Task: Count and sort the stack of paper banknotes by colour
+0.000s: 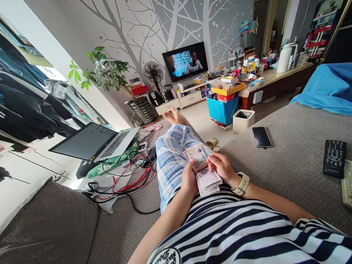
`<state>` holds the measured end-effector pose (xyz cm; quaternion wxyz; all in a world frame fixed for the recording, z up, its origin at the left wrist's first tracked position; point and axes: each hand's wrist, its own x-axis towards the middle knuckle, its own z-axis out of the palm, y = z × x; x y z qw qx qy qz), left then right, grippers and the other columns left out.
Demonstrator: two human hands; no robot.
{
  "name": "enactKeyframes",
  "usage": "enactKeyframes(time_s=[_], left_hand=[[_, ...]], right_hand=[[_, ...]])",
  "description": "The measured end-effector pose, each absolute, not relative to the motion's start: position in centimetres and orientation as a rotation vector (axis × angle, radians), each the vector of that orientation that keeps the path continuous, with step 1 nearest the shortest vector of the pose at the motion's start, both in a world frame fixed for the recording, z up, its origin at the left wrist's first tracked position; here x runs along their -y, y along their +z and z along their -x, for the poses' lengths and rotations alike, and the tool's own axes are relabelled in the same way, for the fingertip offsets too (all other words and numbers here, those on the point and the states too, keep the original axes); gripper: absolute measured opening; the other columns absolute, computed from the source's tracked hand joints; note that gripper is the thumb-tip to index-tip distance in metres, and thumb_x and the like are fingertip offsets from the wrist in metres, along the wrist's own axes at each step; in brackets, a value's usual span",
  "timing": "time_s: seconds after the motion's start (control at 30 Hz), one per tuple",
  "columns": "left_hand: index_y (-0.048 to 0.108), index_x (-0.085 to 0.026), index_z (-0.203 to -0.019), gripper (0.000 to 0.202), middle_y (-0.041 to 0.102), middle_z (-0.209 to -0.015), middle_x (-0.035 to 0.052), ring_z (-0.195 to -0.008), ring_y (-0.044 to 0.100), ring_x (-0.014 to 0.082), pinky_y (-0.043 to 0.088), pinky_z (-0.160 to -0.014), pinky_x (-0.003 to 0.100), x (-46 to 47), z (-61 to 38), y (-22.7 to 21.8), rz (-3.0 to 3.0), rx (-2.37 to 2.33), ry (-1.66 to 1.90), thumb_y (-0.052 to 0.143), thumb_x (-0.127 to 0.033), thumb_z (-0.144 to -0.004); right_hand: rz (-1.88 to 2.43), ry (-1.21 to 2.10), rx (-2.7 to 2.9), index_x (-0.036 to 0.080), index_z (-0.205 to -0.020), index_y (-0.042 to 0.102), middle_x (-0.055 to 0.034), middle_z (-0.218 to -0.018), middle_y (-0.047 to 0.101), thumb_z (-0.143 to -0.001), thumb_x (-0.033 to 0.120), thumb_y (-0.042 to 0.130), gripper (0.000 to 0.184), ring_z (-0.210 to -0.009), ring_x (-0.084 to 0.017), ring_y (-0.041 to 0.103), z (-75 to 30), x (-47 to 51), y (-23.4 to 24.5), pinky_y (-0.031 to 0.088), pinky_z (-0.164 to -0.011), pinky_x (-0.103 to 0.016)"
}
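Observation:
A stack of banknotes (195, 152) is in my hands over my lap, with a large 5 printed on the top note. My left hand (189, 179) grips the stack along its left side, the thumb on top. Toward my belly, several pale purple notes (208, 179) fold down and fan out from the stack. My right hand (222, 168) has its fingers bent and closed at the stack's right edge, touching the notes near the fold. A watch with a pale strap (241, 184) is on my right wrist. Blue plaid trousers (172, 157) lie beneath the money.
On the grey sofa (286, 143) to the right lie a phone (261, 137) and a black remote control (334, 158). An open laptop (112, 143) stands at the left, beside tangled red and black cables (143, 178). Further off are a bin (244, 123) and a television (185, 61).

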<state>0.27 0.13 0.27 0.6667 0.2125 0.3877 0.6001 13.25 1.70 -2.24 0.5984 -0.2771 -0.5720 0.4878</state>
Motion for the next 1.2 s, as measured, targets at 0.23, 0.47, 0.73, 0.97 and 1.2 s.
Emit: enactKeyframes(time_s=[0.23,0.47,0.73,0.97,1.2], left_hand=[[0.066,-0.012,-0.104,0.032,0.074,-0.100,0.0127,-0.097,0.069,0.0278,0.052,-0.090,0.042,-0.06,-0.31,0.35,-0.487,-0.861,1.348,0.060,-0.026,-0.076],[0.066,-0.015,-0.098,0.027,0.074,-0.090,0.0077,-0.088,0.070,0.0241,0.053,-0.087,0.039,-0.09,-0.14,0.25,-0.520,-0.913,1.375,0.063,-0.023,-0.072],[0.065,-0.018,-0.096,0.033,0.073,-0.084,0.0047,-0.080,0.070,0.0240,0.053,-0.079,0.037,0.32,-0.22,0.61,-0.606,-0.939,1.369,0.069,-0.019,-0.063],[0.064,-0.017,-0.097,0.035,0.072,-0.079,0.0045,-0.075,0.069,0.0227,0.052,-0.075,0.035,0.37,-0.20,0.54,-0.633,-0.963,1.361,0.068,-0.017,-0.062],[0.064,-0.016,-0.096,0.033,0.072,-0.076,0.0040,-0.065,0.067,0.0187,0.052,-0.070,0.032,0.42,-0.22,0.66,-0.621,-0.981,1.366,0.067,-0.016,-0.063]], right_hand=[[0.686,1.139,1.345,0.020,-0.068,0.055,0.0048,-0.047,0.049,-0.085,0.048,0.060,0.033,-0.046,-0.012,0.045,-13.13,-1.81,-2.26,0.035,-0.050,-0.026],[0.812,1.045,1.309,0.020,-0.062,0.048,0.0061,-0.054,0.042,-0.073,0.045,0.072,0.036,-0.050,-0.010,0.036,-13.00,-2.04,-2.42,0.029,-0.048,-0.024],[0.907,1.010,1.278,0.021,-0.066,0.045,0.0060,-0.056,0.040,-0.073,0.047,0.070,0.037,-0.051,-0.011,0.036,-13.05,-2.28,-2.46,0.030,-0.049,-0.025],[0.937,0.889,1.403,0.021,-0.059,0.040,0.0049,-0.055,0.033,-0.085,0.048,0.056,0.041,-0.054,-0.012,0.033,-13.38,-2.26,-2.48,0.027,-0.052,-0.026],[0.950,0.873,1.404,0.021,-0.059,0.040,0.0047,-0.055,0.034,-0.086,0.048,0.055,0.041,-0.054,-0.013,0.034,-13.33,-2.30,-2.70,0.028,-0.053,-0.026]])
